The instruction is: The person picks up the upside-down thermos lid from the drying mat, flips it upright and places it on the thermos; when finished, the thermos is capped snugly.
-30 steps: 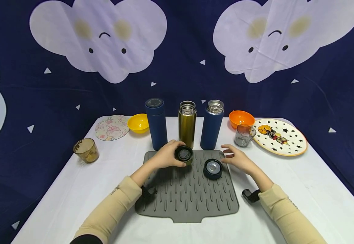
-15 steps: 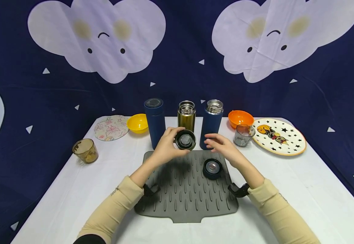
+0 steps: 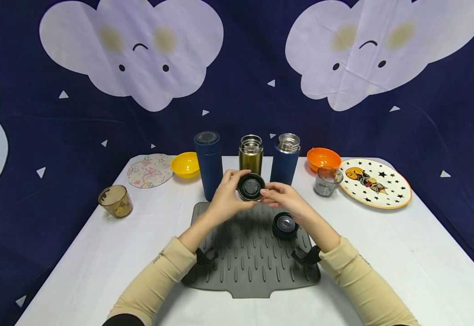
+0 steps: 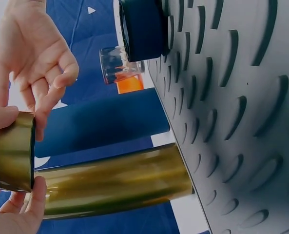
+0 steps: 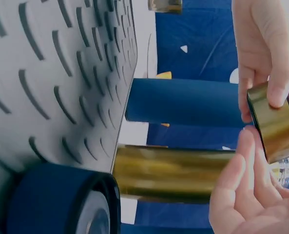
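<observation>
In front of the gold bottle point(image 3: 251, 163), my left hand point(image 3: 226, 199) grips a gold bottle lid point(image 3: 251, 186), its dark underside turned toward the head camera. My right hand point(image 3: 287, 199) meets the lid's right edge, thumb on the rim and fingers behind it. Both wrist views show the lid's gold side wall point(image 4: 15, 153) between the two hands. The gold bottle stands with its mouth uncovered. To its right, a blue bottle point(image 3: 285, 160) also has an uncovered steel mouth. A dark blue lid point(image 3: 285, 225) lies underside up on the grey ridged mat point(image 3: 253, 267).
A second blue bottle point(image 3: 209, 167), capped, stands at left, beside a yellow bowl point(image 3: 186, 165) and a patterned round mat point(image 3: 150, 171). An amber glass point(image 3: 116, 201) is further left. At right are an orange bowl point(image 3: 323, 160), a grey glass point(image 3: 327, 181) and a star-patterned plate point(image 3: 375, 183).
My left hand has lifted the gold lid off the area above the mat and tilted it upward. My right hand has moved left from beside the mat to the lid's edge.
</observation>
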Available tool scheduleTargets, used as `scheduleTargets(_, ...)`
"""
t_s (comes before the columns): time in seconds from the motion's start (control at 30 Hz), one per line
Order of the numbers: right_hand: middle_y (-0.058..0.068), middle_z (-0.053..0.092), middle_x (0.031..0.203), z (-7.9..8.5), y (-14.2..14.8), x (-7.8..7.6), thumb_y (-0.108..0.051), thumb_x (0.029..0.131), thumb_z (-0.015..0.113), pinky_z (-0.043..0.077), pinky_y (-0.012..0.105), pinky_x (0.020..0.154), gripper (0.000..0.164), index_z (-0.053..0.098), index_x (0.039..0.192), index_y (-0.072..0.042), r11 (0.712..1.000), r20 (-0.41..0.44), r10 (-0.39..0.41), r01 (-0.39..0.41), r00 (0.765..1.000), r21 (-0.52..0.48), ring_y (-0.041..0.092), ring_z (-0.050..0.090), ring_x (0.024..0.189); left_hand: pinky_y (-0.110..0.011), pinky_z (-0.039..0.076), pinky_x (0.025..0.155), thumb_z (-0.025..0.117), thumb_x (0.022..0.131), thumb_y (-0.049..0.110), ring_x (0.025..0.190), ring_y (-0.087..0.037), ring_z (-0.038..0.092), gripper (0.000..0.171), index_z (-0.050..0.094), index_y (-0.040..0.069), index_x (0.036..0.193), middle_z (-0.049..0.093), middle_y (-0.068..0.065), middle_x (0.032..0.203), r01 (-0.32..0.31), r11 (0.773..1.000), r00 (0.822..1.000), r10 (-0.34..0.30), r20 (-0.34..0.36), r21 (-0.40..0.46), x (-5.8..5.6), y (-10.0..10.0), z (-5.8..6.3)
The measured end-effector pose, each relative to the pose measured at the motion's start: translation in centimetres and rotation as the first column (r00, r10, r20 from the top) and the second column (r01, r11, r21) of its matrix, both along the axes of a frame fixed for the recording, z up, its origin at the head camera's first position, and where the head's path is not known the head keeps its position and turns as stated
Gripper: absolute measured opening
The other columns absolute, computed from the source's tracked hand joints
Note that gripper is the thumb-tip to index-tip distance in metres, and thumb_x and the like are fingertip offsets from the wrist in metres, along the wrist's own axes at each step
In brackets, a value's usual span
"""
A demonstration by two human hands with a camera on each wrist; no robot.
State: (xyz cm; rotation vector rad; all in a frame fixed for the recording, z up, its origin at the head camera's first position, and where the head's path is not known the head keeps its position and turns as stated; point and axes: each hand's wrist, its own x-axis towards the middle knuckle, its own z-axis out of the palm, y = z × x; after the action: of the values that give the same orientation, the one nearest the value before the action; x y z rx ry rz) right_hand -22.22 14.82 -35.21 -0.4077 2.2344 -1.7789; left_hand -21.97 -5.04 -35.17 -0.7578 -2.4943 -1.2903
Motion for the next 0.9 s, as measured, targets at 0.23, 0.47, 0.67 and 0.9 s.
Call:
scheduleTargets(0.23,0.018,0.059,0.112,-0.5,-0.5,0.8,-0.013,0.089,0.060,0.048,0.038,0.086,0.044,0.047,0.129,0.002,0.996,-0.215,-0.089,0.093,0.972,0.012,0.022,0.059,0.098,-0.040,0.046,0.087,0.077,0.074,0.024,0.109,-0.029,0.045,0.090,0.024,0.017,0.146,0.031,-0.014,0.134,0.027,0.992,0.948,-0.065,0.312,0.125,-0.4,-0.4,0.3)
scheduleTargets(0.47,0.012,0.060,0.110,-1.4,-0.9,1.4,-0.004,0.078,0.071,0.048,0.043,0.084,0.041,0.058,0.118,-0.006,0.961,-0.721,-0.105,0.256,0.685,0.103,0.026,0.059,0.099,-0.044,0.046,0.088,0.066,0.084,0.024,0.108,-0.029,0.050,0.068,0.032,0.014,0.142,0.042,-0.014,0.132,0.003,0.971,0.858,-0.125,0.498,0.237,-0.6,-0.8,0.9)
scheduleTargets(0.67,0.015,0.062,0.107,-2.1,-1.1,1.1,0.002,0.065,0.078,0.045,0.045,0.077,0.050,0.064,0.112,-0.007,0.904,-0.962,0.009,0.409,0.271,0.124,0.032,0.060,0.094,-0.039,0.046,0.084,0.069,0.082,0.024,0.109,-0.027,0.048,0.065,0.039,0.013,0.139,0.044,-0.010,0.132,0.004,0.976,0.866,-0.113,0.487,0.219,-0.6,-0.8,1.0)
scheduleTargets(0.9,0.016,0.062,0.108,-2.3,-1.4,0.9,0.000,0.066,0.078,0.044,0.048,0.079,0.051,0.063,0.113,-0.009,0.884,-0.988,0.051,0.454,0.145,0.112,0.033,0.059,0.091,-0.037,0.047,0.082,0.075,0.077,0.025,0.109,-0.027,0.048,0.067,0.043,0.012,0.135,0.045,-0.008,0.132,-0.031,0.983,0.914,-0.046,0.404,0.183,-0.3,-0.4,1.1)
